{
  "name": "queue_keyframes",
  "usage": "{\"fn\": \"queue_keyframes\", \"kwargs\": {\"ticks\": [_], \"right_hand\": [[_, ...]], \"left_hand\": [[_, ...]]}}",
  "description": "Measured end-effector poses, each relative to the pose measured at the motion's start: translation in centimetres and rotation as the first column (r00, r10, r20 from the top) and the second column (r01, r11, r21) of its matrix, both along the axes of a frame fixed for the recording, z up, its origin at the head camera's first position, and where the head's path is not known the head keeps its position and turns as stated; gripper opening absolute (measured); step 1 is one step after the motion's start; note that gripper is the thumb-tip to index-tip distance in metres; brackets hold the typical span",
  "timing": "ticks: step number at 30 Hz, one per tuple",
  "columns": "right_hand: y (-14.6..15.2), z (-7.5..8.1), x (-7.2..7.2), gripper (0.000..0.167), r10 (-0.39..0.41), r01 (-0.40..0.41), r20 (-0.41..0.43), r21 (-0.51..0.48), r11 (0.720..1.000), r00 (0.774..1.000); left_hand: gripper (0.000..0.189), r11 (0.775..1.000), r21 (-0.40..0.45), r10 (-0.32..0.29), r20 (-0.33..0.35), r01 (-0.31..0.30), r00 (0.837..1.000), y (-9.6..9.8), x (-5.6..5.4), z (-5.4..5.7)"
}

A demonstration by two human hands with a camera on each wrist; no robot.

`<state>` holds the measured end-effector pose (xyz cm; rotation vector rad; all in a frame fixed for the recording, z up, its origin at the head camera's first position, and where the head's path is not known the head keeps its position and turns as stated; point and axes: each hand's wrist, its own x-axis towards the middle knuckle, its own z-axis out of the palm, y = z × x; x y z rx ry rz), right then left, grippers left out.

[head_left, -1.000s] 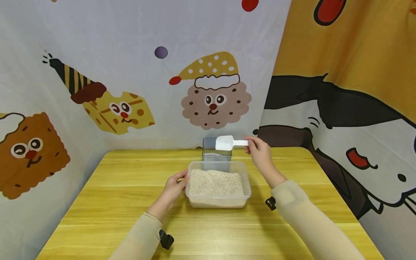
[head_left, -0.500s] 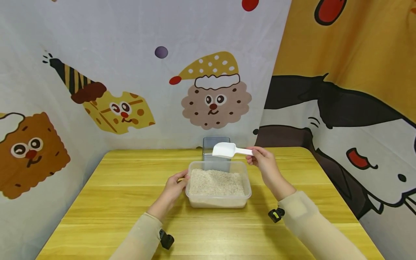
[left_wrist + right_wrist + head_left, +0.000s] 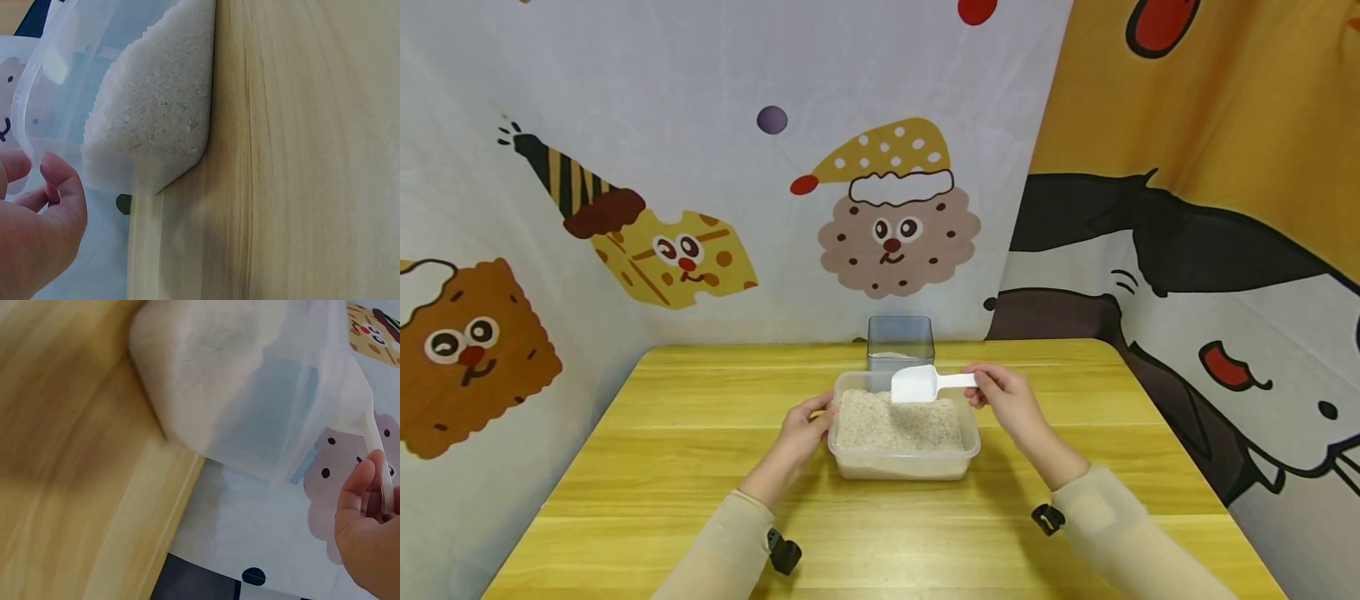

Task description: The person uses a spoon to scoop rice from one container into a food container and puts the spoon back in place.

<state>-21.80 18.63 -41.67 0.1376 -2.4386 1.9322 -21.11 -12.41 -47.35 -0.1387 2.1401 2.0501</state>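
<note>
A clear plastic tub [image 3: 903, 454] [image 3: 44, 75] [image 3: 294, 419] full of white rice [image 3: 898, 421] [image 3: 156, 112] [image 3: 200, 337] stands mid-table. My left hand [image 3: 806, 427] [image 3: 37, 231] holds the tub's left rim with curled fingers. My right hand [image 3: 1003, 398] [image 3: 369, 512] pinches the handle of a white plastic scoop [image 3: 915, 384] [image 3: 381, 465], whose bowl hangs just above the rice at the tub's far side. Behind the tub stands a small clear square container [image 3: 900, 342] with a little rice in its bottom.
The yellow wooden table [image 3: 685, 467] [image 3: 300, 150] [image 3: 56, 456] has printed cartoon curtains close behind it and at both sides. The two containers are the only things that stand on the tabletop.
My right hand has brought the scoop down and toward me, from above the small square container to just over the rice in the tub. The left hand has stayed on the rim.
</note>
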Motion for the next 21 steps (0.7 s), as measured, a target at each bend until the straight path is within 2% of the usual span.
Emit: {"fn": "queue_keyframes", "kwargs": {"ticks": [3,9,16,18,21], "right_hand": [[-0.4,-0.5,0.4,0.024,0.039,-0.028,-0.076,0.134,0.991,0.996],[-1.3,-0.9,0.9,0.019,0.097,-0.005,-0.244,0.355,0.935,0.965],[-1.9,-1.4,1.0,0.017,0.168,0.033,-0.370,0.478,0.878,0.914],[-2.0,-1.5,0.9,0.016,0.191,0.033,-0.384,0.505,0.863,0.903],[-2.2,-1.5,0.9,0.017,0.226,0.004,-0.372,0.527,0.850,0.900]], "left_hand": [[0.044,1.000,-0.001,0.001,0.000,-0.001,1.000,0.0,0.0,0.0],[0.044,1.000,-0.007,0.002,-0.002,-0.002,1.000,0.0,0.0,-0.2],[0.043,1.000,-0.017,0.006,-0.005,-0.006,1.000,0.0,0.0,-0.2],[0.043,1.000,-0.020,0.009,-0.006,-0.009,1.000,0.0,-0.1,-0.2],[0.043,1.000,-0.021,0.015,-0.006,-0.015,1.000,0.1,-0.1,-0.2]]}}
